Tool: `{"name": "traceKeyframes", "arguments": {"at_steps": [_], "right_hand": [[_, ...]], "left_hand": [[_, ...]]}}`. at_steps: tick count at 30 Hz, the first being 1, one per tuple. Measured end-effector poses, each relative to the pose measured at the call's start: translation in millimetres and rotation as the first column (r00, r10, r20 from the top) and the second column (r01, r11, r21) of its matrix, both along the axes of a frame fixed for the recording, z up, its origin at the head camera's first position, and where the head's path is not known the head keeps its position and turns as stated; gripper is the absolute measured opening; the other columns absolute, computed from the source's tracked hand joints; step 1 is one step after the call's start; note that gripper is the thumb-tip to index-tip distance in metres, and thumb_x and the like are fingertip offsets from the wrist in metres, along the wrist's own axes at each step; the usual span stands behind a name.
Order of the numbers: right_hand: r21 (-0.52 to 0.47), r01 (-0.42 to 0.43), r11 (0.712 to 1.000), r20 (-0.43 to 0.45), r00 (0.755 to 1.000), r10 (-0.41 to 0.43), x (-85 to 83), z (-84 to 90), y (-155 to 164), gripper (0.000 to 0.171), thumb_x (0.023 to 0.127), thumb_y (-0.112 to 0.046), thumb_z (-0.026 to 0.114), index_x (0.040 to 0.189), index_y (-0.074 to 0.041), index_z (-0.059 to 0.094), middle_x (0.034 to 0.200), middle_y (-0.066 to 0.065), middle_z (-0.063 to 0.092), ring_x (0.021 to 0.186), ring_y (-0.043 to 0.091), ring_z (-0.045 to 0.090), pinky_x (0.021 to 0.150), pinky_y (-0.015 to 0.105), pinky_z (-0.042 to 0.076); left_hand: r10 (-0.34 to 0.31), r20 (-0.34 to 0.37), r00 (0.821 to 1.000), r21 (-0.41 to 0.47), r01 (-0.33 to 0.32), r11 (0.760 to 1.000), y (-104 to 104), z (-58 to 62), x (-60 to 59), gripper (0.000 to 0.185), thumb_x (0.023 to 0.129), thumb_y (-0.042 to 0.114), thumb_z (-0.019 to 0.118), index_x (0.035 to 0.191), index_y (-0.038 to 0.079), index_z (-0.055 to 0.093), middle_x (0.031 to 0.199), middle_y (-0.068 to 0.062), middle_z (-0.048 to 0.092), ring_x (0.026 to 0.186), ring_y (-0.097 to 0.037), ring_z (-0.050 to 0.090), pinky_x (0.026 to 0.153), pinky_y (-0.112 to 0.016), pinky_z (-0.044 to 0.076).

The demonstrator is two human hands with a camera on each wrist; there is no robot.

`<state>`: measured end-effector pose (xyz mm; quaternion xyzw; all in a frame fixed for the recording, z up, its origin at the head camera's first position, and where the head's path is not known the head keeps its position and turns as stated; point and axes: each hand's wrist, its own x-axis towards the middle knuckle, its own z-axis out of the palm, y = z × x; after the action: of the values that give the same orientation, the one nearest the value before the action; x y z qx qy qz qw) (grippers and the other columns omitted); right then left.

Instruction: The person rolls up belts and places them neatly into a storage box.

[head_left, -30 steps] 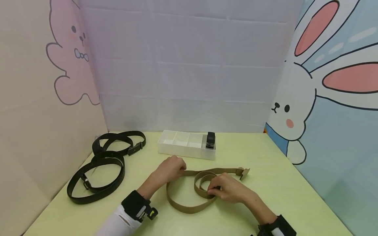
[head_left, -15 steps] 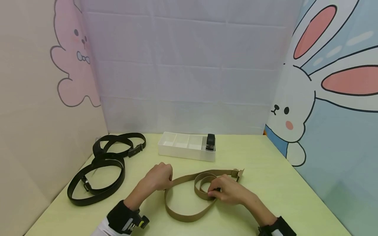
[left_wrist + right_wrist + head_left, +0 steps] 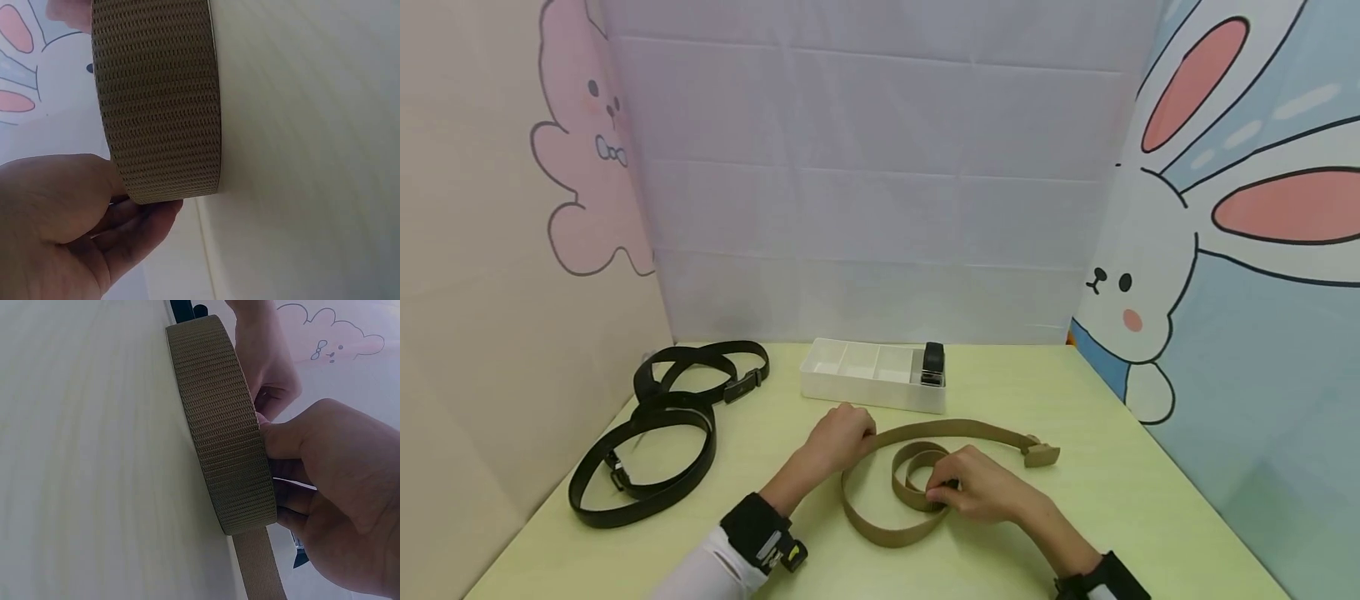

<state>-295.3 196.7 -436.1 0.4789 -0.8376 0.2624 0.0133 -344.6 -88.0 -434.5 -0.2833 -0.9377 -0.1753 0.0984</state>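
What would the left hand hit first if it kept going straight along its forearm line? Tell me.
Probably the white divided tray: the left hand, gripping the tan belt, points toward it, though depth is unclear.

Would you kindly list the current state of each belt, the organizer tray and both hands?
Tan webbing belt: partly coiled at one end, the rest looping loose on the table.
Tan buckle: lying flat, free of both hands.
Left hand: grips the loose strap.
Right hand: pinches the coil.
Black belts: lying in loose loops, untouched.
White divided tray: rolled black belt in its right end compartment; the others look empty.
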Motion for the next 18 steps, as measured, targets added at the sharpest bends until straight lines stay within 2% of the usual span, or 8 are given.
{"name": "traceKeyframes", "arguments": {"at_steps": [2, 4, 6, 8, 11, 14, 18], "right_hand": [[-0.003, 0.0, 1.0, 0.005, 1.0, 0.0, 0.1, 0.3, 0, 0.013, 0.107, -0.015, 0.078, 0.095, -0.015, 0.085, 0.089, -0.005, 0.082, 0.081, -0.009, 0.064, 0.075, 0.021, 0.058], [-0.002, 0.001, 1.0, 0.006, 1.0, -0.001, 0.3, 0.7, 1, 0.013, 0.107, -0.016, 0.078, 0.096, -0.015, 0.085, 0.089, -0.005, 0.082, 0.08, -0.009, 0.064, 0.075, 0.021, 0.057], [-0.001, 0.002, 1.0, 0.004, 1.0, -0.002, 0.2, 1.1, 0, 0.013, 0.107, -0.016, 0.078, 0.096, -0.016, 0.085, 0.089, -0.005, 0.082, 0.08, -0.009, 0.063, 0.075, 0.02, 0.057], [0.0, 0.003, 1.0, 0.002, 1.0, -0.003, -0.1, 1.4, 0, 0.013, 0.107, -0.016, 0.078, 0.097, -0.016, 0.086, 0.09, -0.005, 0.082, 0.08, -0.009, 0.064, 0.075, 0.02, 0.057], [0.002, 0.007, 1.0, 0.001, 1.0, -0.007, -0.6, 1.7, 1, 0.012, 0.107, -0.016, 0.078, 0.097, -0.015, 0.086, 0.09, -0.005, 0.082, 0.081, -0.009, 0.064, 0.075, 0.02, 0.057], [0.001, 0.009, 1.0, 0.009, 1.0, -0.009, -0.5, 1.6, 1, 0.012, 0.106, -0.015, 0.079, 0.097, -0.015, 0.086, 0.09, -0.005, 0.082, 0.081, -0.009, 0.063, 0.075, 0.02, 0.057], [-0.004, 0.015, 1.0, 0.025, 1.0, -0.015, 1.0, -0.5, 1, 0.012, 0.106, -0.014, 0.079, 0.097, -0.015, 0.086, 0.091, -0.005, 0.083, 0.081, -0.009, 0.063, 0.076, 0.022, 0.058]], "left_hand": [[-0.02, 0.004, 1.0, 0.011, 0.02, 1.0, 5, 0.6, 0.5, 0.019, 0.101, 0.005, 0.082, 0.083, 0.005, 0.085, 0.071, 0.0, 0.073, 0.059, -0.006, 0.051, 0.056, -0.023, 0.042], [-0.012, 0.019, 1.0, 0.018, 0.011, 1.0, 5, 2.7, 4.4, 0.018, 0.101, 0.007, 0.083, 0.084, 0.004, 0.085, 0.074, -0.001, 0.076, 0.06, -0.006, 0.052, 0.056, -0.022, 0.043], [0.018, 0.048, 0.999, 0.018, -0.019, 1.0, 2, 5.4, 11.3, 0.027, 0.1, 0.008, 0.083, 0.074, 0.002, 0.08, 0.065, 0.002, 0.066, 0.056, -0.005, 0.046, 0.053, -0.022, 0.039], [0.067, 0.105, 0.992, 0.01, -0.068, 0.998, -4, 8.6, 20.5, 0.04, 0.1, 0.009, 0.083, 0.062, 0.006, 0.071, 0.056, 0.007, 0.053, 0.052, -0.004, 0.039, 0.051, -0.022, 0.034], [0.111, 0.218, 0.97, 0.002, -0.115, 0.993, -15, 11.2, 34.9, 0.054, 0.098, 0.01, 0.082, 0.049, 0.012, 0.058, 0.045, 0.011, 0.039, 0.042, -0.004, 0.037, 0.048, -0.023, 0.03], [0.103, 0.297, 0.949, 0.018, -0.114, 0.993, -24, 11.5, 47.2, 0.054, 0.096, 0.01, 0.08, 0.046, 0.013, 0.061, 0.039, 0.01, 0.048, 0.037, -0.004, 0.045, 0.047, -0.024, 0.031], [0.059, 0.302, 0.952, 0.053, -0.079, 0.995, -32, 10.4, 55.7, 0.049, 0.094, 0.007, 0.077, 0.046, 0.011, 0.066, 0.04, 0.007, 0.055, 0.035, -0.005, 0.047, 0.047, -0.024, 0.032]]}}
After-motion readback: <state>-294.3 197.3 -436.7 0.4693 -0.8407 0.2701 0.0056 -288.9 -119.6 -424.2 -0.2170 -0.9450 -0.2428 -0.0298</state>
